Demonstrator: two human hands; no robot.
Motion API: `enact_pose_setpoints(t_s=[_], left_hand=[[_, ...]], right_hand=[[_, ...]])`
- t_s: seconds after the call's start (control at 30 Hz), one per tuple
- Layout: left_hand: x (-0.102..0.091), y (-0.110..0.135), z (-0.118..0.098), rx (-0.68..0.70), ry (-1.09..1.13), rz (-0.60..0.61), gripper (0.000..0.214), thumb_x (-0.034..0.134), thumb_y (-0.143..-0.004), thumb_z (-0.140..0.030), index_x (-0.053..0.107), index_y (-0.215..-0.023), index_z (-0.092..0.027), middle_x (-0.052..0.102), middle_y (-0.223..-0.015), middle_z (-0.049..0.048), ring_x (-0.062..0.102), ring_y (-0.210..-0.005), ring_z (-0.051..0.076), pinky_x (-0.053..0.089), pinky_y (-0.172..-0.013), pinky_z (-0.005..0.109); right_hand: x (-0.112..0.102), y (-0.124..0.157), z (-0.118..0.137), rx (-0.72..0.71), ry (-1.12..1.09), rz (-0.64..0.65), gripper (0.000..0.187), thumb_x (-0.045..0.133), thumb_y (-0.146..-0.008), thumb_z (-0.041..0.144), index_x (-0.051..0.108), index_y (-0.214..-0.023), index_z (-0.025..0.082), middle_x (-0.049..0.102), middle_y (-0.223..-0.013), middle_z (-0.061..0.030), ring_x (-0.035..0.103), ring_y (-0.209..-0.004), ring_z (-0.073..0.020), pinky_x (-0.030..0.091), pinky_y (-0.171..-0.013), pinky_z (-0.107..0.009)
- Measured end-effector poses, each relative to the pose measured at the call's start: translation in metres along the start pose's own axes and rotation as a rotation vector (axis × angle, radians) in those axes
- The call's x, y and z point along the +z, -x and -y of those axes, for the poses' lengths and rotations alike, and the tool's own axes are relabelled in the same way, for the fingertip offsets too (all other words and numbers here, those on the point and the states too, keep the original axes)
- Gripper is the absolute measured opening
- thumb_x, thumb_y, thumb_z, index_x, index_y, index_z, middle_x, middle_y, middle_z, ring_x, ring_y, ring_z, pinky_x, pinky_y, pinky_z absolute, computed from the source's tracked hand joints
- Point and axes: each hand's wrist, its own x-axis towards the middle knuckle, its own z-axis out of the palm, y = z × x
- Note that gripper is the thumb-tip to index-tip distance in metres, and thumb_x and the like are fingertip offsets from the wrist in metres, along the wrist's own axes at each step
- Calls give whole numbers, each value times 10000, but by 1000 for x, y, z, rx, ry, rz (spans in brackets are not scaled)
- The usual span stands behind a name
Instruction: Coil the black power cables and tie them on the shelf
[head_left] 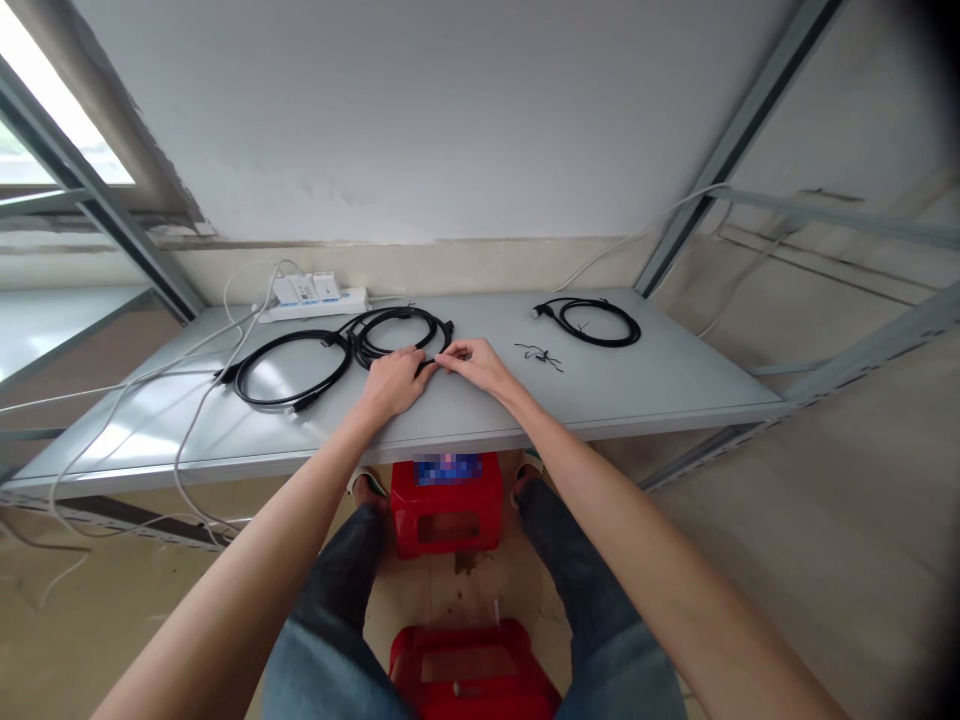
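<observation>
A coiled black cable (401, 312) lies on the grey metal shelf in front of me. My left hand (394, 383) rests on its near edge, fingers closed on the cable and thumb pointing right. At the coil's front right, my right hand (476, 365) is pinched, its fingertips close to the left thumb. What sits between those right fingertips is too small to make out. Another black cable coil (292, 368) lies to the left, against the middle one. Several thin black twist ties (540, 354) lie right of my right hand.
A third black cable coil (600, 322) lies at the shelf's (480, 425) right side. A white power strip (315, 302) with plugged-in adapters stands at the back left, and white cords (196, 420) hang over the front edge. Red plastic stools (446, 515) are below. Metal posts (731, 150) flank the shelf.
</observation>
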Motion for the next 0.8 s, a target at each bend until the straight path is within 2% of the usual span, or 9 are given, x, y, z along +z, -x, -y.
enact_pose_setpoints(t_s=[0.17, 0.43, 0.8], left_hand=[[1, 0, 0, -3, 1, 1, 444, 362, -1070, -519, 680, -1038, -212, 744, -1130, 126, 691, -1070, 302, 484, -841, 361], [0, 0, 0, 0, -25, -12, 434, 368, -1069, -513, 675, -1009, -212, 746, -1101, 117, 696, -1051, 296, 480, -809, 351], [1, -1, 0, -7, -14, -1, 465, 366, -1069, -544, 682, -1018, -206, 744, -1111, 128, 689, -1065, 297, 477, -827, 343]], right_hand=[[1, -1, -4, 4, -24, -6, 249, 764, -780, 407, 740, -775, 159, 713, -739, -43, 626, -738, -165, 486, -717, -292], [2, -6, -10, -9, -16, -29, 116, 731, -710, 271, 702, -761, 171, 693, -736, -18, 614, -741, -164, 481, -732, -292], [0, -2, -12, -66, 106, -118, 35, 669, -713, 210, 662, -698, 179, 672, -708, 3, 597, -701, -157, 448, -703, -269]])
